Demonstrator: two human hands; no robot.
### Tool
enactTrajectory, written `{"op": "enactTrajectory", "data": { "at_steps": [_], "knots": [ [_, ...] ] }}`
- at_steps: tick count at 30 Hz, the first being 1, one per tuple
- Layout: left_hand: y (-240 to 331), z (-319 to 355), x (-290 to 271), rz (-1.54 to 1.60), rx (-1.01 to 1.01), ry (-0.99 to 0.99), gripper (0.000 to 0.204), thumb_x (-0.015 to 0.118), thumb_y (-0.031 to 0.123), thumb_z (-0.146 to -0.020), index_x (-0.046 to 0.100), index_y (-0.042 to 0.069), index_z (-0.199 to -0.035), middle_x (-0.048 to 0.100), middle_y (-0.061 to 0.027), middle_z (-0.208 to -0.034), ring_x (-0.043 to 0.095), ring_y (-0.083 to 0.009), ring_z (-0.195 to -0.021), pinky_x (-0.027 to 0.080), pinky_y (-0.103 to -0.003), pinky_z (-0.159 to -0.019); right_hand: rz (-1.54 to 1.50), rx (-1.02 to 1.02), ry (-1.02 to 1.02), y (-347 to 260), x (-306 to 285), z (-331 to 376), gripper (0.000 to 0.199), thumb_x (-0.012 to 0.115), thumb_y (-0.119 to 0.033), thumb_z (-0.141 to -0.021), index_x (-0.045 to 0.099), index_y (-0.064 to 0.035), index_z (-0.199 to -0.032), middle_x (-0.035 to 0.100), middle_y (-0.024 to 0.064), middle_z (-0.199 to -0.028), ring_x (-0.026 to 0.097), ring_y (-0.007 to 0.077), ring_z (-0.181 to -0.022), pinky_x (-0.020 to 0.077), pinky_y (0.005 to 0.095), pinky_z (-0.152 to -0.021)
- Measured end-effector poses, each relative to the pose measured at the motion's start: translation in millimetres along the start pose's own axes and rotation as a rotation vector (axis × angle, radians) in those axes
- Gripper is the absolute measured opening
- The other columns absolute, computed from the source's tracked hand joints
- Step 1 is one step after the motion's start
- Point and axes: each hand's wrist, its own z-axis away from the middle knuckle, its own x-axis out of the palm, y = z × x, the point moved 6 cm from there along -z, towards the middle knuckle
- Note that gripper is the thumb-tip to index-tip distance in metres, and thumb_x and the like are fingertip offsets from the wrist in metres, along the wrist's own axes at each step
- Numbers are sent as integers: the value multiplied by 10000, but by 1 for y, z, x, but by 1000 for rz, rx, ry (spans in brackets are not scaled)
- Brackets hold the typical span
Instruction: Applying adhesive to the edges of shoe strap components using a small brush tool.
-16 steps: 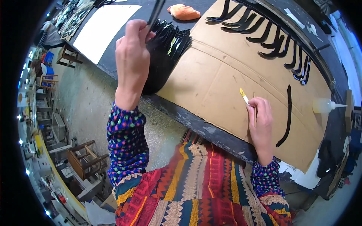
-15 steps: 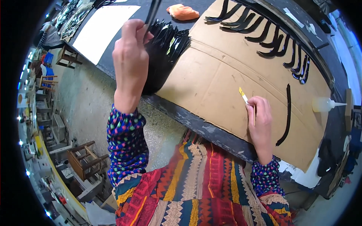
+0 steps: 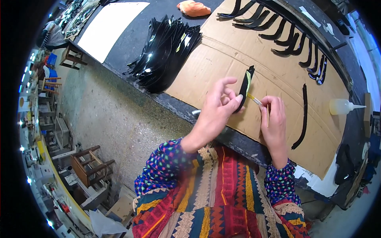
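My left hand [image 3: 214, 107] pinches a narrow black strip [image 3: 245, 88] between thumb and fingers, over the cardboard [image 3: 210, 75]. A pale green edge shows along the strip's right side. In my right hand [image 3: 274, 123] is a small brush [image 3: 254, 98] with yellowish bristles, held like a pen. Its tip points at the strip and seems to meet its edge. Right of that hand a single curved black strip [image 3: 304, 115] lies by itself on the cardboard. A thick pile of glossy black strips [image 3: 162, 55] lies to the left.
Along the far edge of the cardboard several curved black strips [image 3: 279, 31] lie in a row. A squeeze bottle [image 3: 339, 107] with a pale nozzle stands at the right. An orange cloth [image 3: 193, 8] and a white sheet [image 3: 113, 27] lie farther back. Wooden stools [image 3: 91, 166] stand at left.
My left hand has come down and right from above the pile, bringing a black strip in front of the brush. My right hand has hardly moved.
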Motion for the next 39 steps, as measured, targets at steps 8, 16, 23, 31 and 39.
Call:
{"op": "enactTrajectory", "data": {
  "at_steps": [8,16,23,31,39],
  "knots": [
    [-13,30,29,546,-333,-79,232,501,83,-997,496,3,-1215,567,-58,-1024,621,-156,-965,536,-323,-894,-191,156,35,12,-1,6,147,565,51,-883,522,0,-1013,570,132,-941,580,256,-846,479,356,-751],
    [-23,43,45,455,-355,-141,198,586,187,-974,523,89,-1135,565,41,-895,567,-26,-813,469,-190,-694,-1008,423,177,-22,-24,6,128,555,-6,-945,492,-3,-1056,581,96,-993,634,168,-913,536,297,-808],
    [-25,44,49,467,-377,-150,153,568,179,-986,551,32,-1022,599,-2,-838,584,-58,-752,483,-204,-689,-934,431,134,-19,-18,10,182,598,54,-910,513,1,-1063,564,63,-1018,564,83,-902,469,221,-807],
    [-27,43,44,453,-376,-173,164,577,183,-981,588,19,-980,622,-21,-830,607,-76,-775,504,-217,-720,-980,433,92,-21,-18,11,185,608,53,-903,516,-1,-1054,568,70,-1011,553,88,-907,458,216,-817],
    [-24,40,39,269,-302,-185,154,604,152,-962,598,0,-942,631,-18,-847,621,-76,-777,516,-222,-727,-956,466,82,-22,-12,12,199,618,66,-889,519,2,-1050,570,71,-1009,558,90,-914,464,218,-821]
  ]
}}
